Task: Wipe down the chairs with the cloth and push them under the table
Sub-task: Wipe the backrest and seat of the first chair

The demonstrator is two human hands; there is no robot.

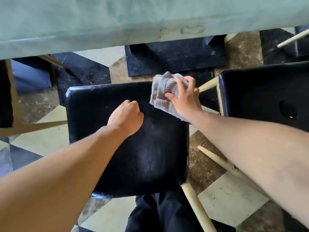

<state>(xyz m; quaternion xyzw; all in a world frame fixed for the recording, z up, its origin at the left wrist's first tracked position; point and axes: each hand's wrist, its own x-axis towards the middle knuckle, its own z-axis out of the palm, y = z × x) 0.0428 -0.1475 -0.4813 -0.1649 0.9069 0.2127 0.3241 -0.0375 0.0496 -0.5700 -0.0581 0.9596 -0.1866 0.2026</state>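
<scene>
A black padded chair seat (93,148) on pale wooden legs stands right below me, in front of the table (100,22) with its pale green top. My right hand (185,99) presses a folded grey cloth (164,91) onto the seat's far right corner, fingers spread over it and thumb on its near side. My left hand (127,117) rests on the middle of the seat with its fingers curled under, holding nothing.
A second black chair seat (260,92) stands close on the right, a third chair (6,92) at the left edge. The table's black base (175,59) sits on the patterned tile floor ahead. My dark trouser leg (160,213) shows below the seat.
</scene>
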